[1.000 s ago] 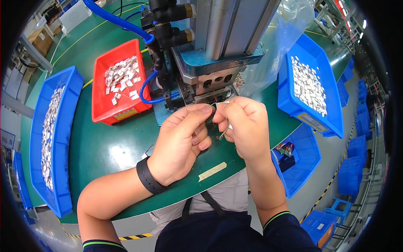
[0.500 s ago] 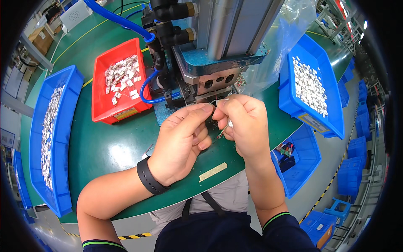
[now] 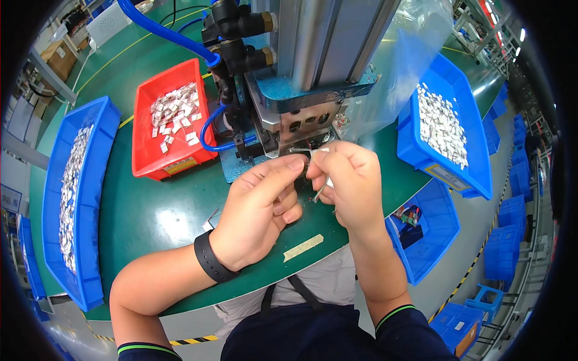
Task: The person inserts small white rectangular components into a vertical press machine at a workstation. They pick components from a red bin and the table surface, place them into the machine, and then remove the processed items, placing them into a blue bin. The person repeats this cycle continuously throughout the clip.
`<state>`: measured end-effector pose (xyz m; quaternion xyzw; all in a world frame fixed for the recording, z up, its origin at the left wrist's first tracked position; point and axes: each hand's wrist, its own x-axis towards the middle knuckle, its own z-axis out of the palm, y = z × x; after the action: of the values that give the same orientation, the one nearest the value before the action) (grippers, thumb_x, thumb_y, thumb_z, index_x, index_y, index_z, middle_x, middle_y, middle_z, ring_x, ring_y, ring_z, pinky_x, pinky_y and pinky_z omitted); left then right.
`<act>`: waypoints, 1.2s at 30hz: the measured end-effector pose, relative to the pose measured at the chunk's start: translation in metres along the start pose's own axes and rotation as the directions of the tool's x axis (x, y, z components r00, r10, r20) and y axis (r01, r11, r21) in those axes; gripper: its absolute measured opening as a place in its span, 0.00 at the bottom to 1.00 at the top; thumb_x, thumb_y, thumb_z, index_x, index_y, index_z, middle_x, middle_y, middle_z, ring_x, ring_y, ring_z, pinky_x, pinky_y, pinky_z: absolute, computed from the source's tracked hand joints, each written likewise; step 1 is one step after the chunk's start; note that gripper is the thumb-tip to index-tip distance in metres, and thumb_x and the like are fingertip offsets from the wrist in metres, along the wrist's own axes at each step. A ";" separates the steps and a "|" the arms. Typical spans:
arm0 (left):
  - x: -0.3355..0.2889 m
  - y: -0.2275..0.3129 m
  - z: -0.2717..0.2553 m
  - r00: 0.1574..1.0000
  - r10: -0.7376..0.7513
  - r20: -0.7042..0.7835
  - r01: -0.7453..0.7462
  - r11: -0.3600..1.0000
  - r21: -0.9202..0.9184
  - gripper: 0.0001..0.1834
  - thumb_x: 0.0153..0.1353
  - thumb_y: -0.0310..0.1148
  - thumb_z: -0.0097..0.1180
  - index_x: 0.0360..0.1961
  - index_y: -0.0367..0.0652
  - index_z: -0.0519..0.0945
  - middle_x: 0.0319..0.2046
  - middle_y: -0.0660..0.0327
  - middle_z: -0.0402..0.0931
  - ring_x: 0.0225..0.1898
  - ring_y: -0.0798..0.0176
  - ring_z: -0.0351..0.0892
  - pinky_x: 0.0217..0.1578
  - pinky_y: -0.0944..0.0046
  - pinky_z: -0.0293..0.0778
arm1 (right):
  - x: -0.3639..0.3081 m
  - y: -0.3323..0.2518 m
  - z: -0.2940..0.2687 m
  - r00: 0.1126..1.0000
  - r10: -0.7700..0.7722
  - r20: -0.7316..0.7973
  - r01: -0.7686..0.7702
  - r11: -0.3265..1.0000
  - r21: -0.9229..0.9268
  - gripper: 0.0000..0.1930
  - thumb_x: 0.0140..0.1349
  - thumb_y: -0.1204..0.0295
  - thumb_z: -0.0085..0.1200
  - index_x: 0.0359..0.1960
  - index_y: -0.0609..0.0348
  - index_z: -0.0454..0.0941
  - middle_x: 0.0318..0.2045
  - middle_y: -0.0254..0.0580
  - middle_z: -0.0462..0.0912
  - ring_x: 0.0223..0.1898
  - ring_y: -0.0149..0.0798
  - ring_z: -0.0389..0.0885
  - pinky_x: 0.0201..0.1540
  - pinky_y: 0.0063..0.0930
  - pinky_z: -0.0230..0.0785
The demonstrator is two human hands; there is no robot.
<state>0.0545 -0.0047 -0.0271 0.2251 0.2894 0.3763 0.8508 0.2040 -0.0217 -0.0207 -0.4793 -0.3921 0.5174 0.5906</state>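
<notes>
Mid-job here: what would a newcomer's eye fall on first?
Probably the red bin holding small white pieces, left of the machine. Next, the right hand, gripping a small white part with thin wires just in front of the machine, the left hand close beside it. Then the blue bin of white pieces at right.

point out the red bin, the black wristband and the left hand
Red bin (image 3: 146, 147), head view: bare inner surface.
Black wristband (image 3: 211, 259), head view: middle of strap.
Left hand (image 3: 253, 207), head view: near the thumb's base.
</notes>
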 end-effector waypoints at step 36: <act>-0.015 -0.002 0.003 0.969 0.242 0.045 -0.246 0.953 0.175 0.18 0.67 0.26 0.43 0.57 0.31 0.66 0.44 0.55 0.74 0.42 0.64 0.73 0.45 0.63 0.70 | -0.004 -0.002 -0.012 0.947 0.274 0.167 -0.315 0.889 0.331 0.06 0.60 0.72 0.56 0.28 0.62 0.75 0.20 0.36 0.76 0.13 0.21 0.65 0.12 0.13 0.48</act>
<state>0.0493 -0.0183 -0.0216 0.3391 0.2825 0.4484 0.7772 0.2156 -0.0279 -0.0215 -0.3883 -0.2489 0.6899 0.5580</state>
